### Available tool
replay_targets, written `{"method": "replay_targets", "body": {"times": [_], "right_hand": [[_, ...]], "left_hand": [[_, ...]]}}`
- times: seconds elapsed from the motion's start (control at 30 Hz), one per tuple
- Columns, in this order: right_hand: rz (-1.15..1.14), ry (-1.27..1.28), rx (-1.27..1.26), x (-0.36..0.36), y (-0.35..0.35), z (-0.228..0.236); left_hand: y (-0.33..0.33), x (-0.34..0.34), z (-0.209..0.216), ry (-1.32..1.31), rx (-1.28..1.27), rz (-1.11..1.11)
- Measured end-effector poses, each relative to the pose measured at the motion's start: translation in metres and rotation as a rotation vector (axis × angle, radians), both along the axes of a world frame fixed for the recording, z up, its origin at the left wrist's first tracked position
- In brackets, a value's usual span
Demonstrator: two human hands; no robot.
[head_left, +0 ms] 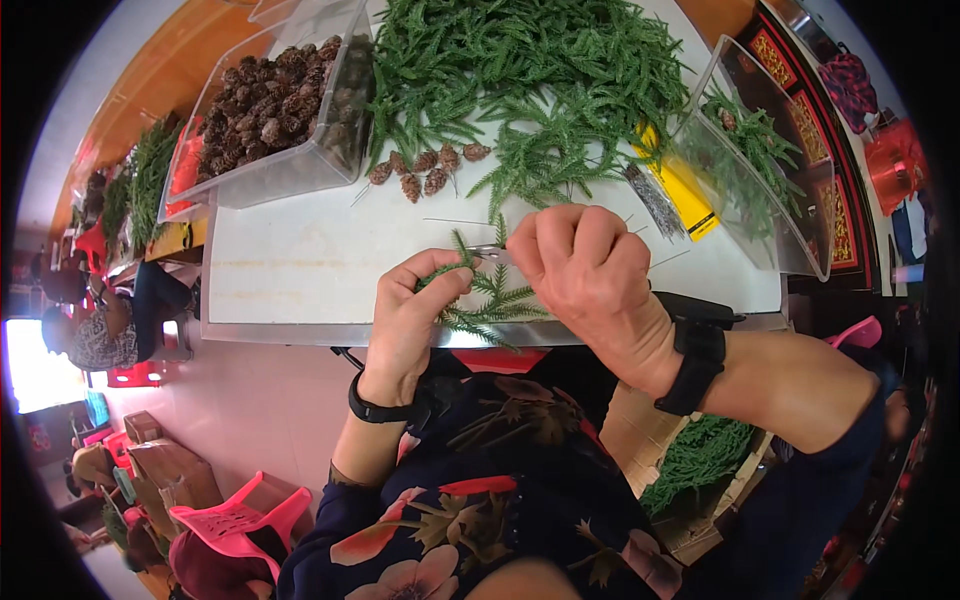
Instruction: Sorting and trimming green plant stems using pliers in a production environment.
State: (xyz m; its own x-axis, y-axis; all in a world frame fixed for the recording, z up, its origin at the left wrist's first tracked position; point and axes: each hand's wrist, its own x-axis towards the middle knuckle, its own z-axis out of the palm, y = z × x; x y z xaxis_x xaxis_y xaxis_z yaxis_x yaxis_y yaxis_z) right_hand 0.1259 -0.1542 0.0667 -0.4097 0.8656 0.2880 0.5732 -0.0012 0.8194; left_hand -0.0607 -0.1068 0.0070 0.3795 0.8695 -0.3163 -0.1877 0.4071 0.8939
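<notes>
My left hand [420, 290] pinches a green artificial pine sprig [490, 305] near the front edge of the white table. Its needled branches spread to the right, below my right hand. My right hand [585, 250] is closed in a fist, knuckles up, just right of the sprig. Between the two hands shows a short shiny metal tool [487, 251], reaching from the right fist to the sprig's stem; the rest of it is hidden. A thin wire [455, 220] lies on the table just beyond the left hand.
A clear bin of pine cones [270, 115] stands at the left. Several loose cones [411, 187] lie beside it. Green sprigs [530, 60] are heaped at the back. To the right are a yellow packet [690, 195], dark wires [652, 200] and a clear bin [755, 170] with sprigs.
</notes>
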Motion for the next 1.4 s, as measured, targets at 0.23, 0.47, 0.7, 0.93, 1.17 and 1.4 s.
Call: {"method": "replay_targets", "body": {"times": [0.23, 0.47, 0.7, 0.93, 1.17, 1.4], "right_hand": [[0.019, 0.312, -0.080, 0.017, -0.005, -0.013], [-0.072, 0.952, -0.344, 0.039, -0.010, -0.009], [0.015, 1.396, -0.413, 0.041, -0.013, -0.011], [0.171, 1.758, -0.497, 0.032, -0.020, -0.012], [0.380, 2.091, -0.566, 0.003, -0.009, -0.018], [0.456, 2.020, -0.564, 0.000, -0.014, -0.037]], "left_hand": [[-0.003, 0.006, 0.001, 0.013, 0.076, 0.010], [-0.003, 0.000, -0.004, -0.103, 0.106, -0.028], [-0.008, 0.001, -0.002, -0.071, 0.100, -0.018], [-0.015, 0.008, 0.004, 0.053, 0.148, -0.027], [-0.019, 0.016, 0.001, 0.309, 0.374, -0.034], [-0.013, 0.003, -0.002, -0.140, -0.044, 0.006]]}}
